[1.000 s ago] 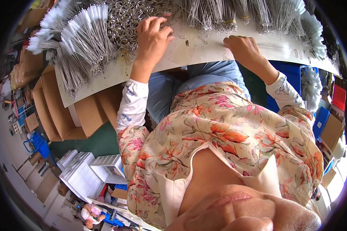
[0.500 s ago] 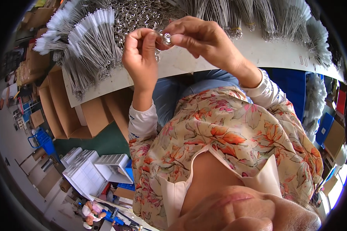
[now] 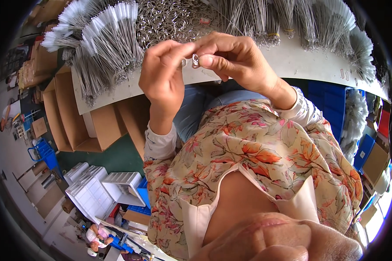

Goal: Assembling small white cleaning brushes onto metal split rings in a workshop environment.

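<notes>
Over the near edge of the worktable, my right hand (image 3: 239,61) pinches a few small shiny metal split rings (image 3: 195,61) between thumb and forefinger. My left hand (image 3: 164,76) is closed beside it, fingers bent toward the rings and nearly touching the right fingers. A single metal ring (image 3: 184,62) shows at the left hand's fingertips; the left thumb is mostly hidden. Just beyond the hands a large heap of loose metal rings (image 3: 172,21) covers the tabletop. Left of it lie bundles of wire-handled brushes with white bristles (image 3: 111,43).
More bundles of wire brushes (image 3: 307,26) line the table's (image 3: 292,63) far right. Open cardboard boxes (image 3: 80,117) stand below left, with white plastic crates (image 3: 93,191) behind. A blue bin (image 3: 326,102) sits at right. Other people (image 3: 98,237) are in the background.
Both hands have come slightly nearer to me. My left fingers have stretched out from a tighter curl, and the rings in my right hand show more clearly.
</notes>
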Demonstrator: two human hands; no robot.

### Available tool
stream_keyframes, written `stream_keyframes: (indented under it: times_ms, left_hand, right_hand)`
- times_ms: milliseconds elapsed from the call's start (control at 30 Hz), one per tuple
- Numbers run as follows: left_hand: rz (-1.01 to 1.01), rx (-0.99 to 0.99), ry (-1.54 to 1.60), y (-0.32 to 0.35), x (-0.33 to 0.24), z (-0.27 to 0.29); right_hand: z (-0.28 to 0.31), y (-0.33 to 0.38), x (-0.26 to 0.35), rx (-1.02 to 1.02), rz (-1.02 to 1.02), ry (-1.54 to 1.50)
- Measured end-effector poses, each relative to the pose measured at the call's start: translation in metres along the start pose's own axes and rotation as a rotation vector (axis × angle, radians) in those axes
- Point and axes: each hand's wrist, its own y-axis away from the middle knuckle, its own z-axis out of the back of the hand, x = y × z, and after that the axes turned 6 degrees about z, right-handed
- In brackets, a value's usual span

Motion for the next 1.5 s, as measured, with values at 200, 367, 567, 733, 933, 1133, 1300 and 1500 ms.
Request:
stream_keyframes:
  times_ms: [200,367,567,733,933,1133,1300,1500]
  left_hand:
    - [0.789,0.254,1.177,0.006,0.006,0.008]
    - [0.864,0.390,1.279,0.002,0.006,0.020]
    - [0.491,0.382,0.555,-0.003,-0.010,0.033]
    - [0.654,0.335,0.801,0.001,-0.010,0.032]
    - [0.576,0.237,0.733,0.010,-0.009,0.026]
    - [0.276,0.199,0.345,0.009,-0.010,0.020]
    - [0.735,0.351,1.164,0.007,-0.004,0.024]
    - [0.510,0.426,0.596,0.004,-0.014,0.034]
  right_hand:
    - [-0.002,-0.001,-0.015,-0.030,0.664,0.497]
    - [0.000,0.000,-0.022,-0.031,0.955,0.767]
    - [0.003,0.003,-0.028,0.135,0.920,0.954]
    - [-0.008,0.007,-0.021,0.097,0.637,0.352]
    - [-0.005,0.009,-0.018,0.125,0.342,0.123]
    - [-0.001,0.010,-0.016,0.105,0.441,0.230]
    - [0.003,0.005,-0.021,0.088,0.990,0.752]
    - [0.003,0.002,-0.026,0.126,0.894,0.700]
